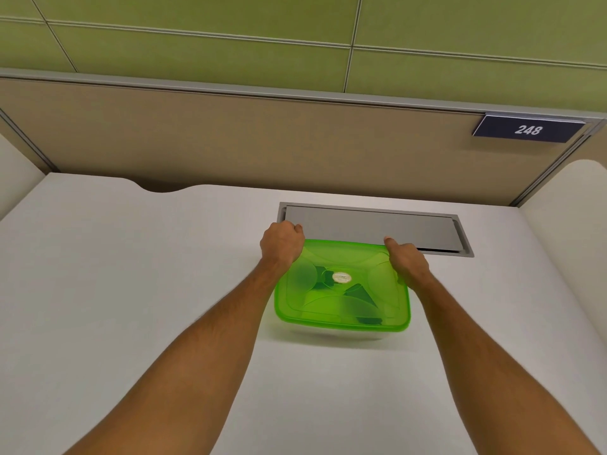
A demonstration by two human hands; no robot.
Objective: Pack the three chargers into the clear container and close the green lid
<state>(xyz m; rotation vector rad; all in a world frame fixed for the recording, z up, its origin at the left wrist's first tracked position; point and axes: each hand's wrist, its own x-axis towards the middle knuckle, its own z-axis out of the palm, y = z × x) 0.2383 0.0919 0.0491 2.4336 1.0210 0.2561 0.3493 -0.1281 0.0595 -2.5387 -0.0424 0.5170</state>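
White desk [131,290] in a cubicle, beige partition behind, its navy plate [528,129] reading "248". My left hand [281,246] and right hand [407,262] press the far corners of the translucent green plastic lid [341,300] on the clear container [345,334]; fingers curled on the rim. Dark charger shapes [359,293] show beneath. Best practice, I judge: press each corner evenly, then the near edge. The lid's oval sticker [342,277] is unreadable.

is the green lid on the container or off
On: the green lid covers the container, both hands pressing its far corners. Whether it is fully snapped shut, cannot tell.
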